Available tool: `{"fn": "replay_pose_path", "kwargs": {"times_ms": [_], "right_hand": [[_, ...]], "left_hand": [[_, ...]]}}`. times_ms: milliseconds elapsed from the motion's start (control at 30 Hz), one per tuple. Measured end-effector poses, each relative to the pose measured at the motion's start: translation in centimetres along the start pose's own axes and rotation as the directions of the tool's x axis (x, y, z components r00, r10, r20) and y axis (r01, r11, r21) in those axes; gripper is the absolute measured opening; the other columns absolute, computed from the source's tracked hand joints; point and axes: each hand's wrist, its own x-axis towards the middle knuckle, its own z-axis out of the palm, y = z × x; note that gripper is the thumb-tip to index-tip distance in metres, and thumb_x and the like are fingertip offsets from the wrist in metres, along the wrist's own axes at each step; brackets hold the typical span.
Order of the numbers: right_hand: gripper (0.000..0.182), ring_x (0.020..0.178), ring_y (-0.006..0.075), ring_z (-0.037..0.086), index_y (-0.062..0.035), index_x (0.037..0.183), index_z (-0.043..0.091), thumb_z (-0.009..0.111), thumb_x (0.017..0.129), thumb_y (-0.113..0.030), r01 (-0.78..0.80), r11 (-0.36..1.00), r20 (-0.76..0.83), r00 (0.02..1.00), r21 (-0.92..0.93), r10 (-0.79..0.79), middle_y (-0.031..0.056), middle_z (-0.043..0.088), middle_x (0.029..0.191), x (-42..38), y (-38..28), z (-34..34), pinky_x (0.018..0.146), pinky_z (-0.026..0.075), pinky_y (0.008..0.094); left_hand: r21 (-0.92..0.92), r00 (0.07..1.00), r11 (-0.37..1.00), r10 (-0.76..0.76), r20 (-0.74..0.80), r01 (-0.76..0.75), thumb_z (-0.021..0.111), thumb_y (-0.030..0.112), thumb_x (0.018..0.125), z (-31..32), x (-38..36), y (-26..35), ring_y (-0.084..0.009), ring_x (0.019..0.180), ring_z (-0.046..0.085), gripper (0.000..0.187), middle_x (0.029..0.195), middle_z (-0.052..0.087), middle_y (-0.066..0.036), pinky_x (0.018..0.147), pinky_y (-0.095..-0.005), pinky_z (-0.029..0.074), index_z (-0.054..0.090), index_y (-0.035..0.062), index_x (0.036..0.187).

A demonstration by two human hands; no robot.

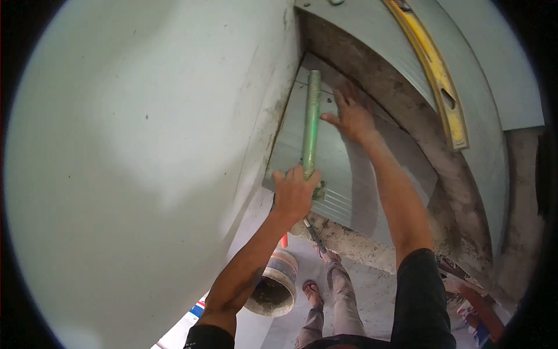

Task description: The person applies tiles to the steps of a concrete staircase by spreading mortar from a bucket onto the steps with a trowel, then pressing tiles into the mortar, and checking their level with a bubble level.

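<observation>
A long green tube-shaped tool (311,116), smeared with dried mortar, lies along the grey tile (334,154). My left hand (295,192) is closed on its near end, beside a small green block-like part. Below that hand, a thin rod with a dark grip (314,232) sticks out toward the front edge. My right hand (353,119) is spread flat on the far right part of the tile, its thumb pointing at the tube and its fingers near the back edge. Parallel grooves run along the tile's front.
A white wall (145,134) rises close on the left. Behind the tile curves a rough riser (395,75), with a yellow spirit level (433,70) on the tiled step above. Rough mortar (354,247) shows under the front edge. A dirty bucket (274,285) tilts on the floor below, near my feet.
</observation>
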Motion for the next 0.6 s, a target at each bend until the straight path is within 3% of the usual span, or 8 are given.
{"fn": "replay_pose_path", "kwargs": {"times_ms": [67, 100, 300, 367, 400, 467, 500, 600], "right_hand": [[0.100, 0.149, 0.0262, 0.008, -0.0119, 0.154, 0.018, 0.038, 0.082, -0.078, 0.001, 1.000, -0.061, 0.998, 0.005, -0.001, 0.0088, 0.008, 0.162, -0.8, -0.1, 1.1, 0.114, 0.019, 0.0604], [0.100, 0.149, 0.0262, 0.008, -0.0119, 0.154, 0.018, 0.038, 0.082, -0.078, -0.009, 1.000, -0.063, 0.998, 0.007, 0.010, 0.0088, 0.008, 0.162, -1.1, 0.0, 1.4, 0.114, 0.019, 0.0604], [0.107, 0.149, 0.0233, 0.011, -0.0099, 0.153, 0.019, 0.039, 0.078, -0.082, -0.028, 0.999, -0.140, 0.990, -0.037, 0.023, 0.0091, 0.015, 0.161, -2.8, 0.1, 2.0, 0.114, 0.021, 0.0589], [0.110, 0.149, 0.0215, 0.012, -0.0102, 0.153, 0.019, 0.040, 0.075, -0.084, -0.078, 0.996, -0.143, 0.987, -0.042, 0.071, 0.0079, 0.016, 0.161, -2.9, -0.2, 2.0, 0.114, 0.021, 0.0586], [0.110, 0.149, 0.0215, 0.012, -0.0102, 0.153, 0.019, 0.040, 0.075, -0.084, -0.085, 0.996, -0.139, 0.987, -0.042, 0.078, 0.0079, 0.016, 0.161, -2.9, -0.4, 2.1, 0.114, 0.021, 0.0586], [0.111, 0.149, 0.0233, 0.013, -0.0088, 0.153, 0.018, 0.038, 0.075, -0.086, -0.050, 0.998, -0.135, 0.990, -0.041, 0.044, 0.0081, 0.017, 0.160, -3.0, -0.1, 1.6, 0.112, 0.022, 0.0613], [0.111, 0.149, 0.0233, 0.013, -0.0088, 0.153, 0.018, 0.038, 0.075, -0.086, -0.053, 0.997, -0.136, 0.990, -0.050, 0.046, 0.0081, 0.017, 0.160, -3.0, 0.1, 1.5, 0.112, 0.022, 0.0613], [0.111, 0.149, 0.0236, 0.013, -0.0090, 0.153, 0.017, 0.039, 0.075, -0.085, -0.046, 0.999, -0.114, 0.993, -0.027, 0.042, 0.0092, 0.017, 0.160, -3.0, -0.3, 1.8, 0.112, 0.023, 0.0611]], "left_hand": [[0.035, 0.999, 0.999, 0.021, -0.026, -0.020, 0.063, 0.003, 0.072, -0.7, -0.3, 0.0, -0.0269, 0.082, 0.057, 0.034, 0.086, 0.053, -0.008, 0.071, -0.0422, 0.029, 0.062, 0.0178, 0.103], [0.034, 0.999, 0.999, 0.032, -0.024, -0.031, 0.063, 0.003, 0.072, -1.0, -0.2, 0.1, -0.0269, 0.082, 0.057, 0.034, 0.086, 0.053, -0.008, 0.071, -0.0422, 0.029, 0.062, 0.0178, 0.103], [0.029, 0.997, 0.997, 0.069, -0.026, -0.068, 0.066, 0.001, 0.069, -3.7, 0.2, 0.8, -0.0266, 0.082, 0.056, 0.038, 0.087, 0.053, -0.008, 0.072, -0.0423, 0.030, 0.061, 0.0178, 0.103], [0.006, 0.998, 0.999, 0.039, -0.047, -0.039, 0.076, 0.005, 0.055, -4.7, 0.2, 1.5, -0.0277, 0.090, 0.056, 0.055, 0.093, 0.053, -0.009, 0.075, -0.0413, 0.029, 0.060, 0.0172, 0.106], [0.002, 0.998, 0.999, 0.044, -0.041, -0.043, 0.076, 0.005, 0.055, -4.6, 0.1, 1.7, -0.0277, 0.090, 0.056, 0.055, 0.093, 0.053, -0.009, 0.075, -0.0413, 0.029, 0.060, 0.0172, 0.106], [0.037, 0.971, 0.998, 0.067, -0.231, -0.060, 0.079, 0.008, 0.056, -4.3, 0.3, 2.3, -0.0260, 0.084, 0.054, 0.052, 0.089, 0.052, -0.008, 0.072, -0.0411, 0.029, 0.061, 0.0176, 0.103], [0.030, 0.970, 0.998, 0.067, -0.235, -0.062, 0.079, 0.008, 0.056, -3.5, 0.5, 1.9, -0.0260, 0.084, 0.054, 0.052, 0.089, 0.052, -0.008, 0.072, -0.0411, 0.029, 0.061, 0.0176, 0.103], [0.120, 0.990, 0.987, 0.114, -0.087, -0.103, 0.078, 0.009, 0.057, -2.2, 0.5, 1.1, -0.0259, 0.085, 0.053, 0.051, 0.089, 0.051, -0.008, 0.071, -0.0409, 0.028, 0.061, 0.0174, 0.104]]}}
